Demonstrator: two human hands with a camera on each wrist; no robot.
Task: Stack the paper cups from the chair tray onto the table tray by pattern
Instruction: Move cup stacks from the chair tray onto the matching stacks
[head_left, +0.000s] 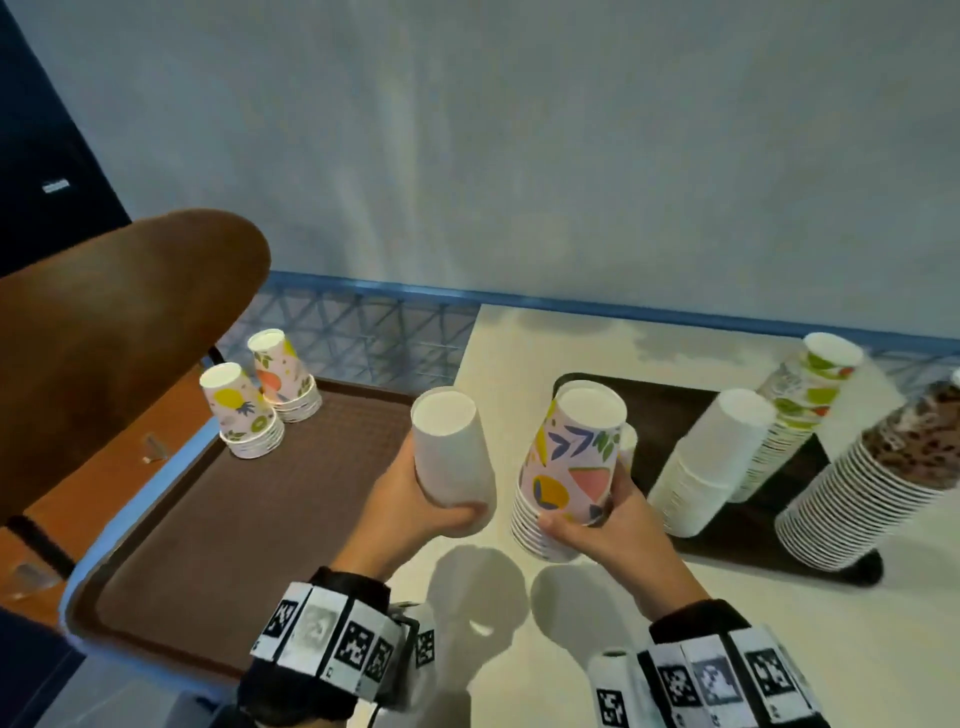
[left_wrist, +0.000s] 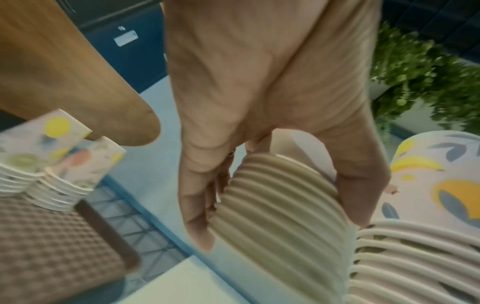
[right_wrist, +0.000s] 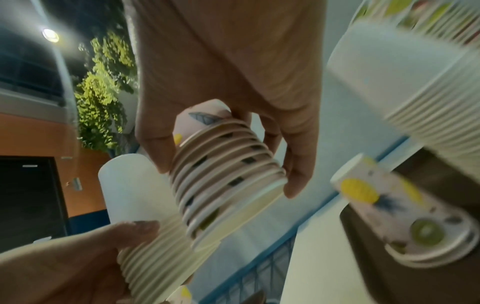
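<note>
Both hands carry cups across: the left hand (head_left: 415, 499) grips white cups (head_left: 452, 452), the right hand (head_left: 597, 519) grips fruit cups (head_left: 566, 467). Next, each goes on its matching pile on the table tray (head_left: 727, 551).

Left hand (head_left: 415, 499) grips a nested stack of plain white cups (head_left: 453, 457), bases up, held above the table's left edge. Right hand (head_left: 602, 525) grips a fruit-patterned stack (head_left: 566, 467) just beside it. Chair tray (head_left: 249, 519): two short fruit-patterned stacks (head_left: 260, 395) at its far left corner. Table tray (head_left: 753, 540): white stack (head_left: 711, 462), green-patterned stack (head_left: 802, 400), brown-patterned stack (head_left: 883, 467) at its right end.
</note>
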